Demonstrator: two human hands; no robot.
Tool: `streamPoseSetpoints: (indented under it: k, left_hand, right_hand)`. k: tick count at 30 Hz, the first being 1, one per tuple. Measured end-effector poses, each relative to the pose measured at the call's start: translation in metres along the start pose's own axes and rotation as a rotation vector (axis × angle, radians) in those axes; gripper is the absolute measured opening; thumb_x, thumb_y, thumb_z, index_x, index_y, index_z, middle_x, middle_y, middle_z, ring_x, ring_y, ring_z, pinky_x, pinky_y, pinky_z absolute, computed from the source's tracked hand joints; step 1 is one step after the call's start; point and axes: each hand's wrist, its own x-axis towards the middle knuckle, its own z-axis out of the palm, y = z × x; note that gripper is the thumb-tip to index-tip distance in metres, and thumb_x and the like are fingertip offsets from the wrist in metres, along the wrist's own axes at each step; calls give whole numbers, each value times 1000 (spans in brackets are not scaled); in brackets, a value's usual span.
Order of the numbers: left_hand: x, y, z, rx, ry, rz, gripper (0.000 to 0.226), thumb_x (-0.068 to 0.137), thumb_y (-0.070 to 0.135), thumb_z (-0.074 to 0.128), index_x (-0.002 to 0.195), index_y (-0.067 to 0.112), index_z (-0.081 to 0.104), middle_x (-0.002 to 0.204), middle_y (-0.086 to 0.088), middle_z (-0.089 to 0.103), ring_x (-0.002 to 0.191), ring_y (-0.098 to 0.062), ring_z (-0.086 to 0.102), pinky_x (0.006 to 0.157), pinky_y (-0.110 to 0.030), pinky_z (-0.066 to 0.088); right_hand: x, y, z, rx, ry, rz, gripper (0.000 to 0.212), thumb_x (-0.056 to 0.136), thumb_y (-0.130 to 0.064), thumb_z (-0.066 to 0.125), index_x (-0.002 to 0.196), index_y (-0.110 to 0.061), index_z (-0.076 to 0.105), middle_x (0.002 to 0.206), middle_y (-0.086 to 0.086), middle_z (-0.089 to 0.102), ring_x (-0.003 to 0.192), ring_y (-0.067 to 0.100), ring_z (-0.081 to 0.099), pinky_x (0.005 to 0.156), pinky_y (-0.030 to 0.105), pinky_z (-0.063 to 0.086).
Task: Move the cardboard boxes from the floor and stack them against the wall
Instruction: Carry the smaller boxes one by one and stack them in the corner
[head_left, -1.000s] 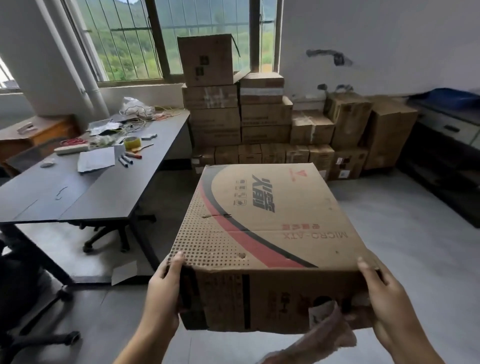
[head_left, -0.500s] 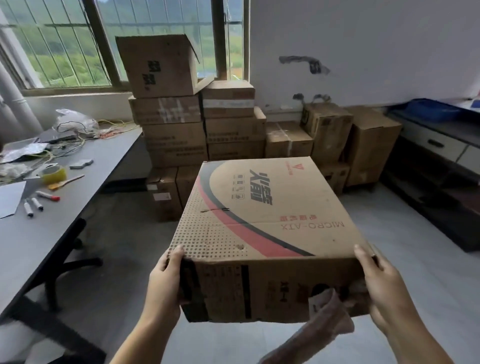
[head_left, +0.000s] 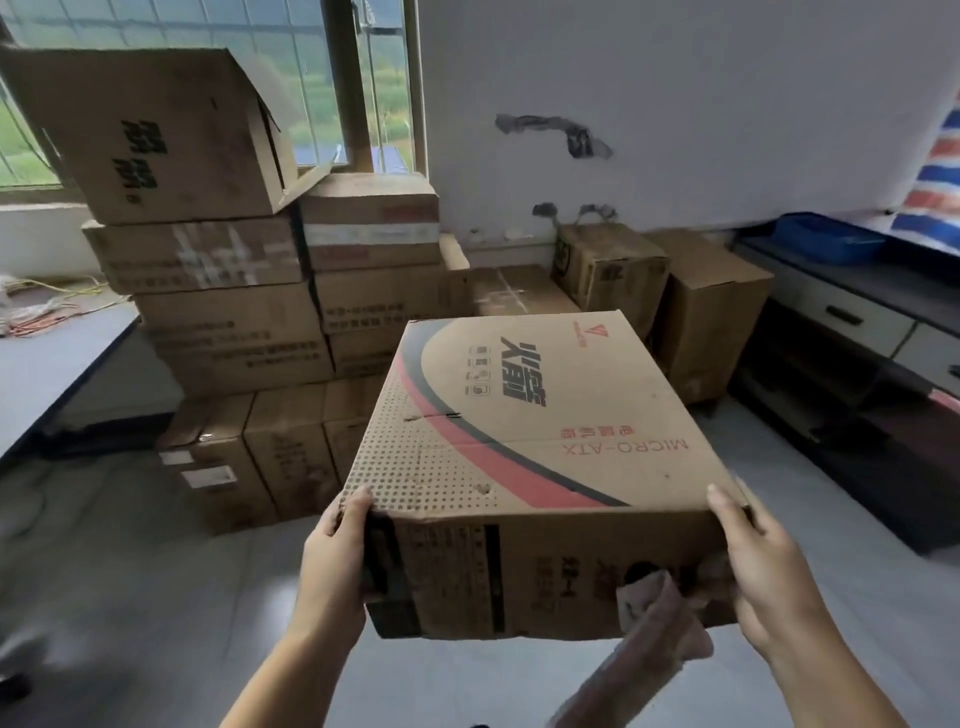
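Between both hands, box points lengthwise toward stack.

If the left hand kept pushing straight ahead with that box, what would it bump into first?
Probably the low boxes standing on the floor at the foot of the stack. The left hand grips the MICRO-ATX box and points forward toward them. Bare floor lies between, and depth is hard to judge.

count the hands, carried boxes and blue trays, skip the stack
hands: 2, left hand and right hand
carried box: 1
blue tray: 1
total: 4
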Motion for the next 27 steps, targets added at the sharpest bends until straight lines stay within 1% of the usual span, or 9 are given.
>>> streamPoseSetpoints:
  k: [4,8,10,14,17,19,22,25,27]
  left_hand:
    - [83,31,72,-4,-49,-8,18,97,26,47,89,25,63,90,10,64,81,-12,58,64,-33,47]
    - [155,47,134,8,-52,-5,17,98,26,46,96,25,63,92,8,65,81,-15,60,63,-32,47]
    - [188,53,163,19,-47,0,18,98,28,46,94,27,63,93,8,65,81,-18,59,64,-32,47]
    - [255,58,220,61,-24,0,20,98,31,43,89,31,61,86,0,62,68,-20,53,53,-29,45]
    - [305,59,267,43,10,21,20,98,31,44,90,31,62,91,-1,63,69,-22,54,48,-27,45]
    - [339,58,302,30,42,32,20,98,31,44,91,29,62,93,-9,62,73,-26,53,51,-29,46]
    - [383,67,357,-10,77,36,19,98,30,44,98,25,62,101,-23,60,83,-36,57,63,-37,51]
    - [429,77,407,-34,108,49,20,99,29,43,103,21,60,92,-11,61,67,-23,53,51,-30,48]
    - [461,86,432,-57,120,51,21,99,30,42,105,21,59,89,-5,61,69,-21,52,52,-30,47]
  right_hand:
    - [93,-31,33,14,43,5,41,96,-35,51,136,-30,46,121,5,60,112,27,56,100,52,45]
    - [175,-56,59,18,49,-18,41,96,-33,49,137,-26,47,118,2,59,111,23,54,100,51,45]
    - [215,-65,71,12,46,-28,39,97,-32,49,136,-27,48,117,2,59,111,24,54,99,53,45]
    - [310,-72,95,34,-5,-57,35,96,-29,51,132,-28,52,117,-1,63,113,22,56,102,50,43]
    - [387,-77,112,32,-55,-85,37,96,-28,51,132,-25,52,121,2,63,117,22,56,104,48,42]
    - [443,-88,123,15,-97,-102,38,96,-29,50,134,-25,52,121,2,63,116,22,56,104,49,42]
    - [524,-116,139,-10,-154,-135,35,96,-29,50,131,-28,53,119,0,64,117,21,56,106,47,40]
    - [599,-142,161,-28,-194,-168,36,96,-28,50,132,-27,52,119,0,63,118,21,55,107,46,39]
    - [640,-154,179,-19,-211,-184,36,96,-27,50,132,-26,52,119,-1,63,119,20,54,107,44,39]
